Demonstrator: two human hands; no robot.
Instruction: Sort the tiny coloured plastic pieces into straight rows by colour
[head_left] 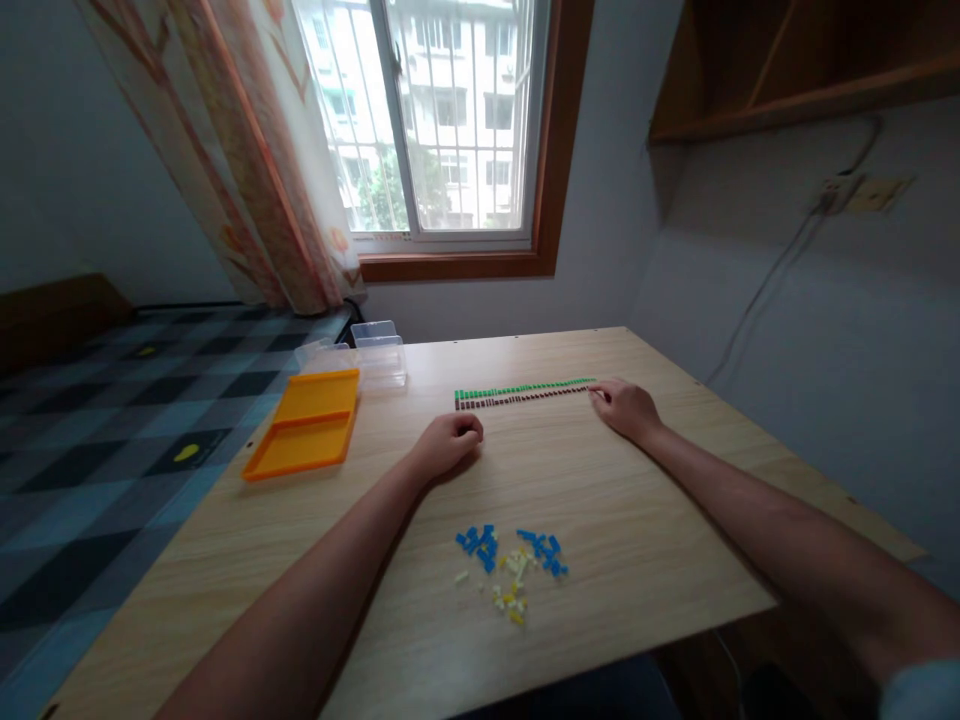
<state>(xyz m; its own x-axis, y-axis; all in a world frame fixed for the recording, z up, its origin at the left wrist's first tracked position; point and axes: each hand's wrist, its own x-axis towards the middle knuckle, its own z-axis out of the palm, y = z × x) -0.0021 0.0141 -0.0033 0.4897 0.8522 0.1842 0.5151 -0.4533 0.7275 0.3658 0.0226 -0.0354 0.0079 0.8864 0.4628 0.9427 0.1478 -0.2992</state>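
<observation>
A row of small green blocks (517, 388) crosses the wooden table, with a row of small dark brown blocks (517, 399) running close along its near side. My right hand (624, 407) is at the right end of the brown row, its thumb and forefinger pinched on a tiny brown block there. Near the left end of the rows, my left hand (450, 443) rests on the table with curled fingers; whatever may be inside them is hidden. Closer to me lie loose blue pieces (480, 545), with pale and yellow pieces (516, 575) beside them.
An orange divided tray (304, 425) lies at the table's left edge. Behind it stand clear plastic boxes (380, 360). A bed with a checked cover (172, 390) adjoins the left side. The wooden table (637, 540) ends at a wall on the right.
</observation>
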